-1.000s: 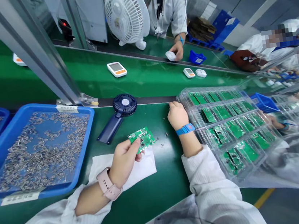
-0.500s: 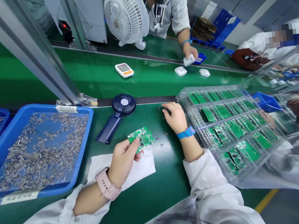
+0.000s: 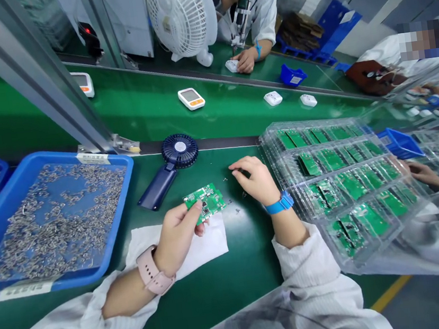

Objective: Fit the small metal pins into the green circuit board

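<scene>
My left hand (image 3: 180, 233) pinches a green circuit board (image 3: 209, 204) by its left edge, thumb on top. The board is tilted and held above a white cloth or paper sheet (image 3: 209, 243) on the green bench. My right hand (image 3: 256, 180) hovers low over or rests on the bench right of the board. Its fingers reach left, with a small gap between thumb and index finger and nothing visible between them. Several tiny metal clips (image 3: 237, 211) lie loose between my hands, and another small clip (image 3: 225, 179) lies just left of my right fingertips.
At left stands a blue tray (image 3: 117, 198) of many metal clips. A dark handheld fan (image 3: 158, 185) lies behind my left hand. Stacked clear trays (image 3: 317, 216) of green boards stand at right. White-orange devices (image 3: 191, 99) sit on the green belt. Across it, a co-worker's hand (image 3: 247, 61) holds a white piece.
My right hand has shifted slightly left and down, its thumb and index finger closer together. A clip now shows left of its fingertips. My left hand keeps the board nearly still. Belt devices moved right.
</scene>
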Motion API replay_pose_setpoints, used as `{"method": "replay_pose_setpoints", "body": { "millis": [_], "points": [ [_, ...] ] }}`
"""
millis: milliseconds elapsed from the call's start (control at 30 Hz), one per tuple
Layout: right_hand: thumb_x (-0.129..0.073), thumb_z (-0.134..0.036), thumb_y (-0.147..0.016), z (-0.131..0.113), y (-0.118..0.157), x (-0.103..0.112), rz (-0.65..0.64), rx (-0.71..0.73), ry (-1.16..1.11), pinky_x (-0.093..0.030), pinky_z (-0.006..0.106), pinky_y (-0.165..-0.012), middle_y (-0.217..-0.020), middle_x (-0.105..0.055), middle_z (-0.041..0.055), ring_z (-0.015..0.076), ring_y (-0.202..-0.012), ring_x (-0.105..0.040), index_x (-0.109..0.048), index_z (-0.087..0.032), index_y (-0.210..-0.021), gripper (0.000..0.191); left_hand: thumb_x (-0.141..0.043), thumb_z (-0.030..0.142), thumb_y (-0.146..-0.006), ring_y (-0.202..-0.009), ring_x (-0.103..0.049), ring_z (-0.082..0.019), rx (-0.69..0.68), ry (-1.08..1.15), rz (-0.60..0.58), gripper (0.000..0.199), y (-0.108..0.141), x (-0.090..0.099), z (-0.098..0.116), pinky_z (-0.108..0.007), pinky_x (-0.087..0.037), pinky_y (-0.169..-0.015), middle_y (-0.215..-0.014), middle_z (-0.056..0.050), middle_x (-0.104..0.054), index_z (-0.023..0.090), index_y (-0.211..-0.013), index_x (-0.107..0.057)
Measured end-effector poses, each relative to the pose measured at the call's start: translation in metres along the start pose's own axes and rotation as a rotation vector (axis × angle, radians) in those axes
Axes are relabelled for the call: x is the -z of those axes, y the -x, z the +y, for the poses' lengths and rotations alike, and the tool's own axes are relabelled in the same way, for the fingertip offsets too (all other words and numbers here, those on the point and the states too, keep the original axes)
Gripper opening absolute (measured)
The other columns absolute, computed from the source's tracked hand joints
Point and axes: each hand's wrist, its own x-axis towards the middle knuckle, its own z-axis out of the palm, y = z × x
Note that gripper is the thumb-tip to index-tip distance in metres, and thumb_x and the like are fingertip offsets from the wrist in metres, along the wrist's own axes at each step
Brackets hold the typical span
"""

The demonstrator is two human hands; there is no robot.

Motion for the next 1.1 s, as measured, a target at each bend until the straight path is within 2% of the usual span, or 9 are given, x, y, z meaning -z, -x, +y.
{"method": "replay_pose_setpoints", "body": {
  "millis": [100, 233, 433, 600, 700, 833, 967, 1100],
  "points": [
    [-0.062, -0.029, -0.087, -0.011, 0.001, -0.004, -0.075, -0.034, 0.109, -0.045, 0.036, -0.082, -0.088, -0.069, 0.0044, 0.0199, -0.084, -0.058, -0.070, -0.020, -0.088, 0.012, -0.059, 0.035, -0.085, -0.047, -0.051, -0.010, 0.006, 0.009, 0.008, 0.033, 0.000, 0.000, 0.000, -0.022, -0.042, -0.046, -0.052, 0.001, -0.057, 0.017, -0.058, -0.056],
    [-0.063, -0.038, -0.086, -0.020, 0.001, -0.011, -0.062, -0.094, 0.299, -0.040, 0.035, -0.074, -0.081, -0.065, 0.0056, 0.0212, -0.080, -0.054, -0.067, -0.020, -0.079, 0.020, -0.058, 0.034, -0.086, -0.048, -0.051, -0.010, 0.012, 0.013, 0.009, 0.034, 0.000, -0.001, 0.001, -0.022, -0.041, -0.047, -0.051, 0.001, -0.056, 0.016, -0.056, -0.056],
    [-0.066, -0.024, -0.084, -0.020, 0.005, -0.011, -0.140, -0.054, 0.319, -0.035, 0.033, -0.071, -0.085, -0.067, 0.0032, 0.0205, -0.084, -0.055, -0.067, -0.022, -0.084, 0.003, -0.058, 0.034, -0.086, -0.048, -0.051, -0.010, 0.002, 0.016, 0.006, 0.033, 0.000, 0.000, 0.000, -0.023, -0.041, -0.047, -0.052, 0.001, -0.057, 0.016, -0.058, -0.057],
    [-0.066, -0.024, -0.086, -0.015, 0.006, -0.006, -0.205, -0.027, 0.292, -0.035, 0.033, -0.075, -0.084, -0.068, 0.0031, 0.0198, -0.085, -0.056, -0.068, -0.022, -0.087, 0.003, -0.059, 0.036, -0.086, -0.048, -0.051, -0.010, -0.006, -0.001, 0.022, 0.036, -0.001, 0.001, -0.003, -0.023, -0.041, -0.047, -0.050, 0.001, -0.055, 0.016, -0.055, -0.056],
    [-0.067, -0.023, -0.085, -0.014, 0.005, -0.004, -0.200, -0.021, 0.242, -0.037, 0.032, -0.077, -0.084, -0.067, 0.0031, 0.0192, -0.084, -0.057, -0.067, -0.022, -0.085, 0.001, -0.059, 0.035, -0.085, -0.048, -0.052, -0.010, -0.008, 0.010, 0.016, 0.036, -0.001, 0.001, -0.002, -0.022, -0.041, -0.047, -0.051, 0.001, -0.056, 0.016, -0.056, -0.056],
    [-0.065, -0.017, -0.083, -0.017, 0.005, -0.004, -0.143, -0.019, 0.046, -0.042, 0.031, -0.076, -0.081, -0.067, 0.0025, 0.0176, -0.081, -0.059, -0.065, -0.020, -0.082, 0.004, -0.059, 0.035, -0.086, -0.047, -0.052, -0.009, -0.011, 0.015, 0.012, 0.035, -0.002, 0.001, -0.001, -0.022, -0.041, -0.047, -0.051, 0.001, -0.057, 0.015, -0.057, -0.057],
    [-0.068, -0.022, -0.080, -0.022, 0.007, -0.001, -0.042, -0.155, -0.362, -0.046, 0.028, -0.067, -0.078, -0.069, 0.0002, 0.0138, -0.071, -0.061, -0.065, -0.020, -0.078, 0.004, -0.060, 0.034, -0.086, -0.047, -0.051, -0.009, -0.019, 0.042, 0.018, 0.033, -0.001, 0.001, 0.000, -0.022, -0.041, -0.046, -0.052, 0.001, -0.056, 0.015, -0.058, -0.057],
    [-0.072, -0.029, -0.077, -0.030, 0.011, 0.003, -0.068, -0.254, -0.673, -0.049, 0.029, -0.065, -0.075, -0.069, 0.0010, 0.0140, -0.068, -0.062, -0.066, -0.019, -0.078, 0.012, -0.060, 0.034, -0.085, -0.046, -0.050, -0.009, -0.012, 0.085, 0.028, 0.032, -0.002, 0.000, 0.000, -0.021, -0.041, -0.044, -0.052, 0.001, -0.056, 0.015, -0.059, -0.058]
  ]
}}
